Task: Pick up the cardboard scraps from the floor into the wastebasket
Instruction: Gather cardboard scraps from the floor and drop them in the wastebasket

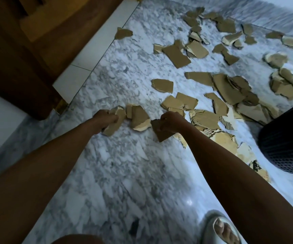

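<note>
Gripping 1 cardboard scrap each at frame centre, left hand and right hand work above the marble floor; remaining cardboard scraps litter upper right, beside the black wastebasket at right edge.

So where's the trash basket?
The dark mesh wastebasket stands at the right edge of the head view, on the marble floor, just right of the nearest cardboard scraps and the right hand.
</note>
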